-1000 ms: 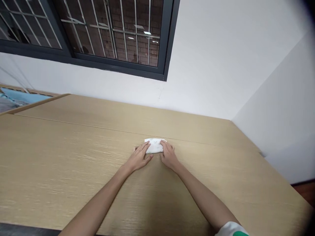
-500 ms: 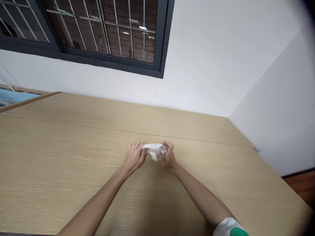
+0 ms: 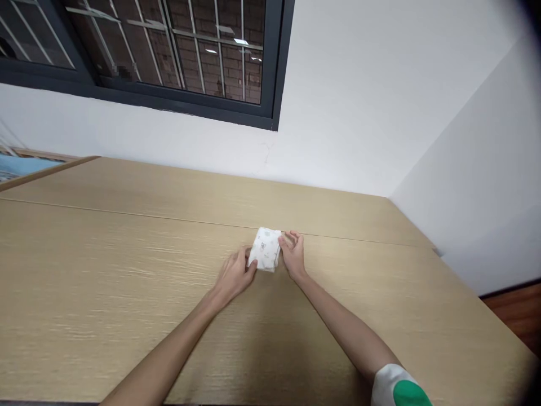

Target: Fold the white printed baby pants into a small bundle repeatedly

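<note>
A small white cloth [image 3: 265,249], folded into a near-square with tiny grey and green prints, is held just above or on the wooden table; I cannot tell whether it touches the surface. At its lower left corner, my left hand [image 3: 237,272] grips it with the thumb on top and the fingers mostly hidden behind. My right hand [image 3: 293,252] pinches the right edge between thumb and curled fingers. Several layers show along the cloth's lower right side.
The light wood table [image 3: 127,293] has a seam running across its far part. A white wall [image 3: 338,101] rises behind it, with a dark-framed barred window [image 3: 177,51] at upper left. Something blue [image 3: 27,165] lies beyond the table's left edge.
The cloth was crumpled and bent between my hands; now it is a flat folded square facing me. My right hand has shifted slightly up, and my left thumb now rests on the cloth.
</note>
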`<act>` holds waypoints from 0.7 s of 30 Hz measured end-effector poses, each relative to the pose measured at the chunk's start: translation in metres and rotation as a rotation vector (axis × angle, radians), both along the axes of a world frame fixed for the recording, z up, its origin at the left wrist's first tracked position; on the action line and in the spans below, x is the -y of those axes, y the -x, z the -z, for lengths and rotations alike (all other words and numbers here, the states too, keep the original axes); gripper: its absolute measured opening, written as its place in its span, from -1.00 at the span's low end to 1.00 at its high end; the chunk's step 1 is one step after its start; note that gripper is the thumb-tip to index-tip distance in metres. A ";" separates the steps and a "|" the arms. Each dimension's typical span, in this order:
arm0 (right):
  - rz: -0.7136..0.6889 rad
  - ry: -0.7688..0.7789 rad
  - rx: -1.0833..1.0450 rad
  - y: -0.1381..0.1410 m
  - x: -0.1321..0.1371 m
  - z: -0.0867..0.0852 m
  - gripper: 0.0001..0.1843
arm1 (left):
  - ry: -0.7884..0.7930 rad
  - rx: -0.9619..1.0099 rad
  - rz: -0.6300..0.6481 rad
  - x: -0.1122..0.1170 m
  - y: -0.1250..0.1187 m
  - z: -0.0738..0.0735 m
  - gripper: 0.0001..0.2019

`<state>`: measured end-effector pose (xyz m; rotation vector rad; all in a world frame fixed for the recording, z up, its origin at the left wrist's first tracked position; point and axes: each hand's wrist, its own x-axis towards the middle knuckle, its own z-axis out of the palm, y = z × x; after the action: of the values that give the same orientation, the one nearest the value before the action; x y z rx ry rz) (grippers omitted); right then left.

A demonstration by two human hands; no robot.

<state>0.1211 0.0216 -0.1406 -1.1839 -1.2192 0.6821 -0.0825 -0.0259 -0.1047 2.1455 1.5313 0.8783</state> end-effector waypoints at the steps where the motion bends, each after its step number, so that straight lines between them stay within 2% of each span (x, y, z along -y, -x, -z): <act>1: 0.021 0.006 0.051 -0.001 0.000 0.000 -0.30 | -0.059 -0.091 -0.028 0.001 0.000 -0.001 -0.61; 3: 0.036 -0.018 0.163 -0.002 0.005 -0.004 -0.36 | -0.171 -0.185 -0.015 0.002 0.001 -0.002 -0.63; 5: -0.012 -0.117 0.308 -0.002 0.013 -0.010 -0.39 | -0.228 -0.217 0.105 0.005 0.000 -0.001 -0.59; 7: -0.125 -0.254 0.497 0.000 0.024 -0.018 -0.40 | -0.231 -0.245 0.259 0.009 -0.004 0.005 -0.50; 9: -0.305 -0.369 0.700 0.002 0.033 -0.024 -0.39 | -0.207 -0.275 0.373 0.014 -0.010 0.013 -0.43; 12: -0.588 -0.428 0.923 0.005 0.040 -0.027 -0.38 | -0.188 -0.293 0.367 0.022 -0.020 0.025 -0.41; 14: -0.666 -0.387 0.999 0.007 0.038 -0.025 -0.40 | -0.177 -0.301 0.314 0.026 -0.025 0.029 -0.42; 18: -0.567 -0.275 1.086 0.000 0.025 -0.019 -0.43 | -0.164 -0.299 0.308 0.028 -0.027 0.025 -0.53; 21: -0.418 -0.176 1.097 -0.007 0.015 -0.016 -0.44 | -0.176 -0.301 0.320 0.028 -0.025 0.021 -0.45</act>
<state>0.1280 0.0063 -0.1242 -1.1724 -2.4327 0.1547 -0.0572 -0.0540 -0.1261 2.6550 1.2173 0.6216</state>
